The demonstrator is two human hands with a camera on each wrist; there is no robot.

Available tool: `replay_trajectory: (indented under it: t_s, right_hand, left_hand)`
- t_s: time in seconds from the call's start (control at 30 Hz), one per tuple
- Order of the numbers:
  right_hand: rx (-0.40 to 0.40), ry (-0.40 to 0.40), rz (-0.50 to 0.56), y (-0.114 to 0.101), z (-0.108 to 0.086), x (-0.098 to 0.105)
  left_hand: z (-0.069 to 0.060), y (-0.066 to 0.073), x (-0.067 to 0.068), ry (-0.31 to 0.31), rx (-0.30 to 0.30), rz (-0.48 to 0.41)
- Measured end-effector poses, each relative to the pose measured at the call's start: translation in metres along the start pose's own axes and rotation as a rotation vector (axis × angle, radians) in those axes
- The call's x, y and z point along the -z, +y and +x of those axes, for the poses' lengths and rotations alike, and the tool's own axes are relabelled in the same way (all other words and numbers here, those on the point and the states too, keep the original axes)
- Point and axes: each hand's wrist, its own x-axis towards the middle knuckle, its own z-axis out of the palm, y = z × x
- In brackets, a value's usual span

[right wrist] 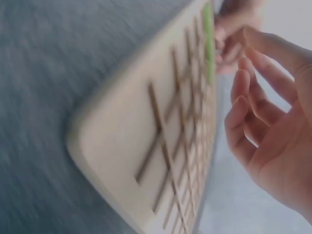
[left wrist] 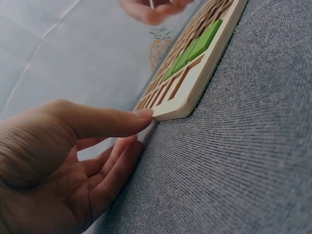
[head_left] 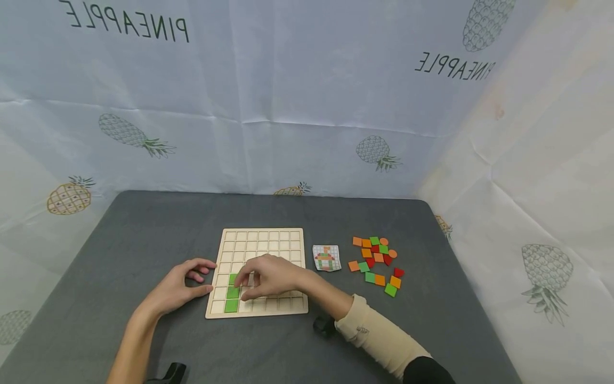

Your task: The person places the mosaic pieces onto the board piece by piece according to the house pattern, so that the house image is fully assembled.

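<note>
A pale wooden grid board [head_left: 283, 246] lies on the table, and several green square tiles [head_left: 232, 292] sit in a column of its cells near the left side. My left hand [head_left: 178, 288] is beside the board's left edge; in the left wrist view its thumb [left wrist: 109, 121] touches the board's corner, fingers loosely bent below. Over the board hovers my right hand [head_left: 271, 275], close to the green tiles. The right wrist view shows its fingers [right wrist: 263, 105] loosely bent, with nothing visible between them, apart from the board.
Right of the board lies a small pattern card [head_left: 326, 258]. Farther right are scattered orange, red and green pieces [head_left: 378, 258], some round, some square, some triangular. Dark grey cloth [head_left: 163, 224] covers the table. A pineapple-print curtain [head_left: 307, 90] hangs behind it.
</note>
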Motion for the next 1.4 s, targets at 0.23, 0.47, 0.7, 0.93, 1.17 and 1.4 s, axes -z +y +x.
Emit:
replay_trajectory:
  t_s: [0.23, 0.47, 0.7, 0.93, 1.17, 1.4]
  right_hand:
    - [-0.016, 0.044, 0.105, 0.005, -0.017, 0.028]
    - [-0.022, 0.150, 0.161, 0.012, -0.041, 0.055]
    - [-0.076, 0.259, 0.127, 0.017, -0.066, 0.075]
    - [-0.142, 0.330, 0.190, 0.028, -0.093, 0.089]
    - [-0.235, 0.389, 0.187, 0.047, -0.125, 0.103]
    - [-0.318, 0.389, 0.190, 0.083, -0.154, 0.107]
  left_hand:
    - [-0.001, -0.001, 0.000, 0.008, 0.021, 0.012]
    - [-0.001, -0.001, 0.000, 0.005, 0.034, 0.012]
    - [0.001, 0.000, 0.000, 0.003, 0.042, 0.025]
    - [0.001, -0.001, 0.000, 0.005, 0.034, 0.021]
    - [0.000, -0.002, 0.000, 0.000, 0.026, 0.007]
    - [0.001, -0.002, 0.000, -0.003, 0.017, 0.007]
